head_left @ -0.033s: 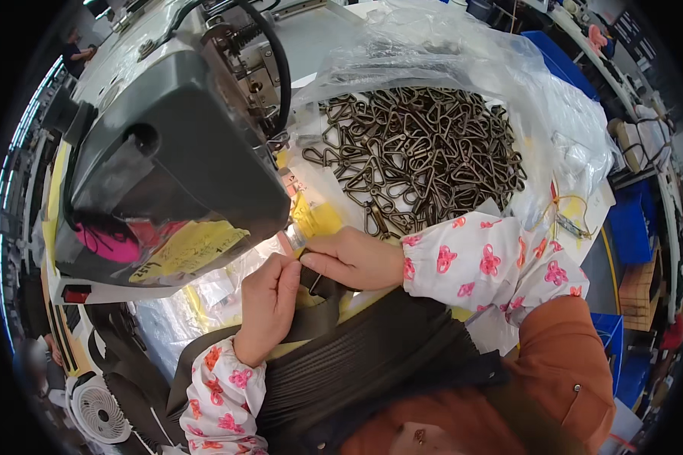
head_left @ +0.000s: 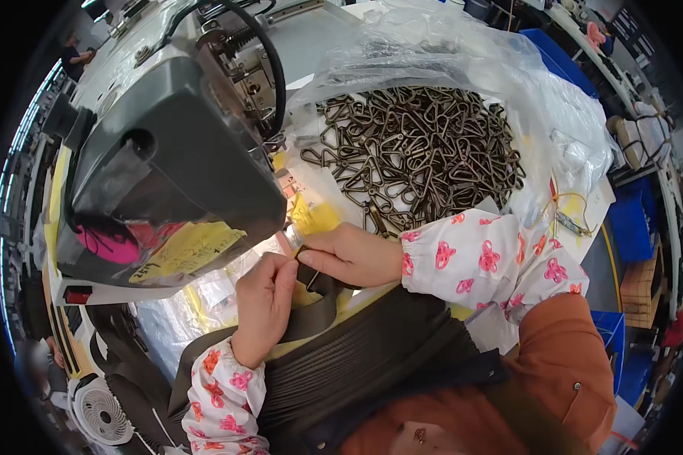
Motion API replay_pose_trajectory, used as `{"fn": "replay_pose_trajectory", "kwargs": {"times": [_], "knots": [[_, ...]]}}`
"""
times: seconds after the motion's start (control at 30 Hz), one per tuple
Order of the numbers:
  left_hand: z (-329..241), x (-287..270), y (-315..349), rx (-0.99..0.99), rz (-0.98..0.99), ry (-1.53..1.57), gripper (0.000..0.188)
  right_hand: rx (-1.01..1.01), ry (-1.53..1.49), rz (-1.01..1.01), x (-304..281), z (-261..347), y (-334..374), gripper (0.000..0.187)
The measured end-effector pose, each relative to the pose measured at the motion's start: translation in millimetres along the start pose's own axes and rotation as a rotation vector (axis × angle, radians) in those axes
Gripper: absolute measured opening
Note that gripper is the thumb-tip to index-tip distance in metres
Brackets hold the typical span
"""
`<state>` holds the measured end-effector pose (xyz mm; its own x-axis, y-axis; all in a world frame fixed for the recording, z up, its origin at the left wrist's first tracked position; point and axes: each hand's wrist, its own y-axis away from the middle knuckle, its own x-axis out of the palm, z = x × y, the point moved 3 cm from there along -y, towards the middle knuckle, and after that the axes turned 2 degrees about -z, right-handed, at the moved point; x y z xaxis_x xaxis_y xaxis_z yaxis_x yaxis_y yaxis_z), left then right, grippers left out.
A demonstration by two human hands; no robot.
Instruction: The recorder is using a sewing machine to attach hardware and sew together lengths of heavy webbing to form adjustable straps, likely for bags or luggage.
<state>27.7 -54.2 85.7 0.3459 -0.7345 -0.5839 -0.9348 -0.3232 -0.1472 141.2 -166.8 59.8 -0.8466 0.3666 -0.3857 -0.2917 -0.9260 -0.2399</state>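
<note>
Both my hands meet in front of the sewing machine head (head_left: 174, 159). My left hand (head_left: 264, 296) is closed, thumb up, on a dark olive webbing strap (head_left: 313, 317). The fingers of my right hand (head_left: 357, 254) pinch the same strap just beside it; its end between the fingertips is hidden. A thin metal piece (head_left: 313, 282), probably part of a hook, shows under my right fingers. Below the hands the strap curves in a loop over a thick stack of folded webbing (head_left: 364, 360) across my lap. A heap of bronze-coloured metal snap hooks (head_left: 425, 155) lies beyond my right hand.
Clear plastic sheeting (head_left: 463, 53) surrounds the hooks. Yellow tape (head_left: 315, 216) lies by the machine's lit work area. A white fan (head_left: 102, 409) stands at lower left, and blue bins (head_left: 631, 220) are on the right. Another person (head_left: 74, 57) is far off at upper left.
Both hands have shifted very slightly left, still together. The strap's loop below them has swung out and shows more, as does the thin metal piece.
</note>
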Motion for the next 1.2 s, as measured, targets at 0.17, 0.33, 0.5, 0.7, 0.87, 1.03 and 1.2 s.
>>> {"fn": "replay_pose_trajectory", "kwargs": {"times": [0.17,0.33,0.5,0.7,0.87,1.03,1.2], "knots": [[-66,2,37,0.846,0.237,-0.173,0.028,0.637,-0.847,-0.045,-6,-1,-13,0.03],[7,5,3,0.247,0.073,-0.175,0.023,0.807,-0.988,0.006,-11,5,-8,0.031],[15,-8,-1,0.286,-0.101,-0.398,0.024,1.021,-0.957,0.133,1,5,-9,0.031],[18,-7,-1,0.511,-0.074,-0.752,0.024,0.776,-0.761,-0.04,1,-7,-11,0.032],[12,4,-3,0.499,-0.012,-0.93,0.023,0.118,0.03,-0.233,-11,-3,-16,0.052],[23,7,-4,0.43,0.032,-0.747,0.028,0.06,0.23,-0.044,-26,-7,-29,0.038],[23,3,-9,0.458,0.05,-0.611,0.031,-0.028,0.242,-0.038,-31,-17,-34,0.037]]}}
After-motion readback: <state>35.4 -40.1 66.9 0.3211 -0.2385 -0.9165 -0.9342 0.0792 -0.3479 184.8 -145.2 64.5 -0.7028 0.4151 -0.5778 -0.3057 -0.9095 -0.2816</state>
